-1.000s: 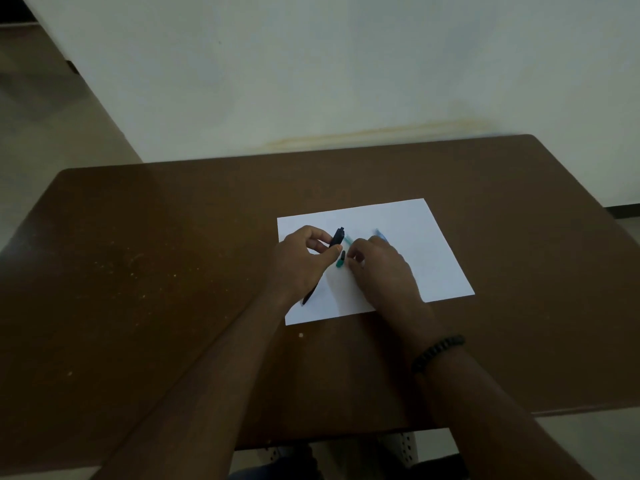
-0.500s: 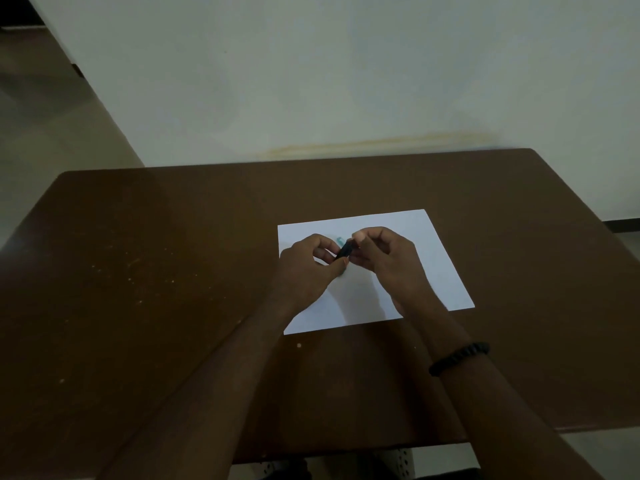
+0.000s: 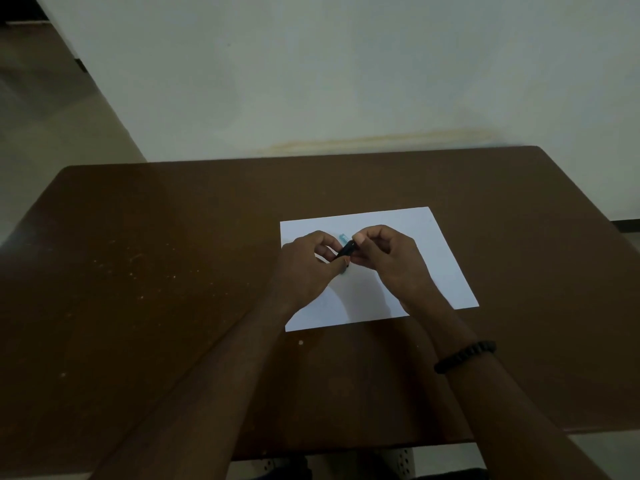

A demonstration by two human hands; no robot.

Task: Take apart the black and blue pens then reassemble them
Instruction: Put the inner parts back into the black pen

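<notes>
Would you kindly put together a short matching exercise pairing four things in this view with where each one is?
Things:
1. black pen
2. sheet of white paper
3. beaded bracelet
4. blue pen part

Places:
A. around the right wrist
B. lying flat on the brown table
C. pinched between the left hand and right hand
D. peeking out just behind the fingertips

Pairs: 1-C, 2-B, 3-A, 4-D

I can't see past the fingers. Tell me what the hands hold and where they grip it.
Both hands pinch the black pen above the white paper: left hand at its lower end, right hand at its upper end. Which part each end is cannot be told.
</notes>
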